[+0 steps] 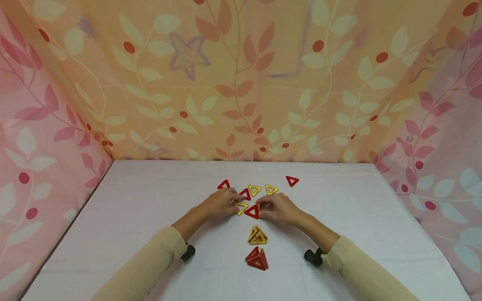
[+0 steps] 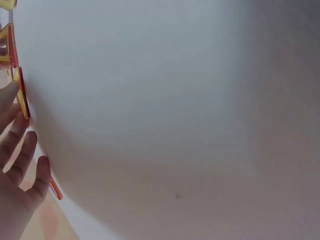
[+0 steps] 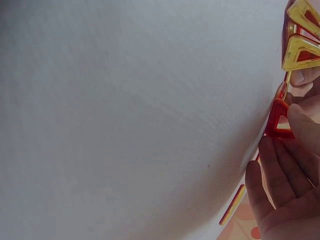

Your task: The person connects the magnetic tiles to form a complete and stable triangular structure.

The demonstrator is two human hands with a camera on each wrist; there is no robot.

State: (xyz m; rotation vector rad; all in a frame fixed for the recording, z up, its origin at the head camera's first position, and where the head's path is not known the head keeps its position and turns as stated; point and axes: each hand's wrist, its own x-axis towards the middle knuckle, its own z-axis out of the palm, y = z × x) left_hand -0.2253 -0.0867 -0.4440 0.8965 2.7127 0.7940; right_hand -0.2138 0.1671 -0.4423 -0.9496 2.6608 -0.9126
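Near the middle of the table my left hand pinches a yellow triangular tile with a hollow centre. My right hand holds a red triangular tile beside it; in the right wrist view the thumb lies over this red tile and the fingers are behind it. The two tiles are close together; whether they touch I cannot tell. Another red triangle lies just beyond my left fingertips. Nearer to me stand a small yellow pyramid and a red pyramid, both built from such tiles.
Beyond the hands lie two yellow triangles, one on the left and one on the right. A red triangle is at the far left, another red triangle at the far right. Patterned curtains surround the white table.
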